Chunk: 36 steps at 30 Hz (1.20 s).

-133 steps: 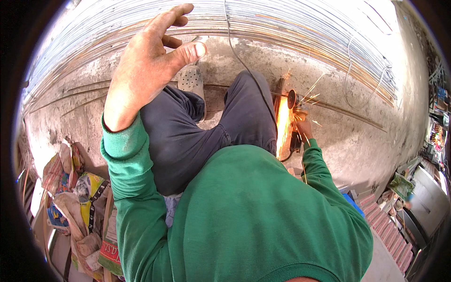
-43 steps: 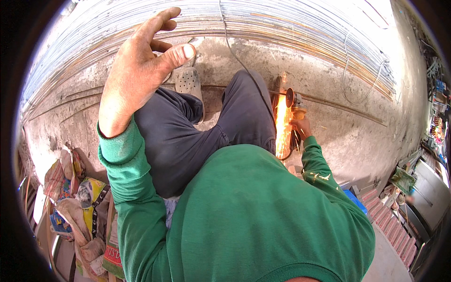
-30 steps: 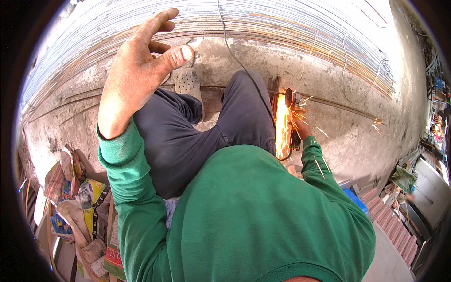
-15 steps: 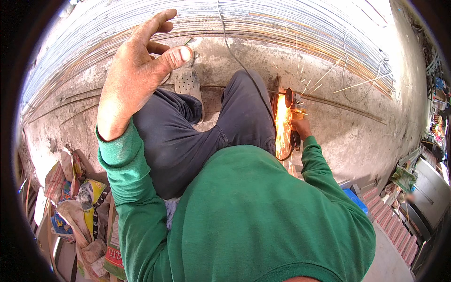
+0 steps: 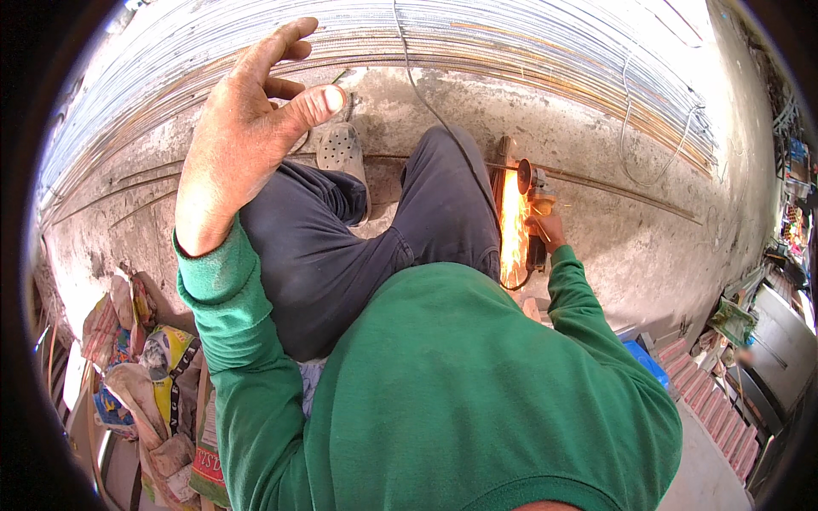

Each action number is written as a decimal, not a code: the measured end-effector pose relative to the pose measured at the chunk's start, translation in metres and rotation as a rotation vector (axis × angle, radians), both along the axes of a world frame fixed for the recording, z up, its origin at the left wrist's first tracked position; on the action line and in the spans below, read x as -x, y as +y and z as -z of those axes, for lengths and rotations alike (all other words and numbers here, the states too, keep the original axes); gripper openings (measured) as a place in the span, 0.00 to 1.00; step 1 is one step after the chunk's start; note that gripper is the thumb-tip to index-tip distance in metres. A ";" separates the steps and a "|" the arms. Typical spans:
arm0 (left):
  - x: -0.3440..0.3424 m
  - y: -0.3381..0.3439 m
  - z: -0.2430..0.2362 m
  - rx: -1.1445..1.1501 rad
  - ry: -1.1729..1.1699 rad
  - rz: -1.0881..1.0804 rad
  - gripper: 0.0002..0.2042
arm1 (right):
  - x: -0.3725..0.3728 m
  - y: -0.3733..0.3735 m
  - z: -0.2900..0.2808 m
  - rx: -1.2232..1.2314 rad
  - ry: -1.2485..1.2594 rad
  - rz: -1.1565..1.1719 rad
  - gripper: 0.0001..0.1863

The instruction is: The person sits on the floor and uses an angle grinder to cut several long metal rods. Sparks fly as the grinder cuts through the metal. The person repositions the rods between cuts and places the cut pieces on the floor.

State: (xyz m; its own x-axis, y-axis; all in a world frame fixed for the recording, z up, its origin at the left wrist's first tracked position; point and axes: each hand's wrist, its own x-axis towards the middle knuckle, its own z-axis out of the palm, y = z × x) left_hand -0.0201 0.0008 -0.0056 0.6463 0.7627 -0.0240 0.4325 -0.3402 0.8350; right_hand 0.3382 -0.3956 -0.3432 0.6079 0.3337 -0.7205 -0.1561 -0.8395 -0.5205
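Note:
My right hand (image 5: 548, 228) is closed around an angle grinder (image 5: 536, 252), to the right of my right knee. The grinder's round disc (image 5: 524, 176) is at a thin steel rod (image 5: 613, 189) lying crosswise, which passes over a dark wooden or metal block (image 5: 504, 152). A bright orange stream of sparks (image 5: 513, 223) runs from the disc back toward me. My left hand (image 5: 247, 136) is raised over my left leg, fingers apart, with nothing in it.
Many long steel bars (image 5: 358, 43) lie across the far side of the concrete floor (image 5: 596, 272). A grey cord (image 5: 434, 106) hangs across my right knee. Crumpled sacks (image 5: 153, 383) are heaped at left. Reddish ridged pieces (image 5: 711, 404) lie at right.
Sparks that sprayed forward past the disc are now mostly gone, while the stream toward me continues. The grinder has shifted very slightly; my left hand stays almost still.

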 end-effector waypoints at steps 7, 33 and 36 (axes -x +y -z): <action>0.000 -0.001 -0.001 0.010 -0.001 0.000 0.38 | 0.004 0.005 -0.011 -0.079 0.058 -0.028 0.14; 0.003 0.001 0.001 -0.023 0.026 0.005 0.38 | -0.010 -0.008 0.013 -0.125 -0.112 -0.266 0.12; 0.003 0.001 0.001 -0.013 0.025 0.003 0.38 | -0.010 -0.004 0.009 -0.133 0.137 -0.009 0.16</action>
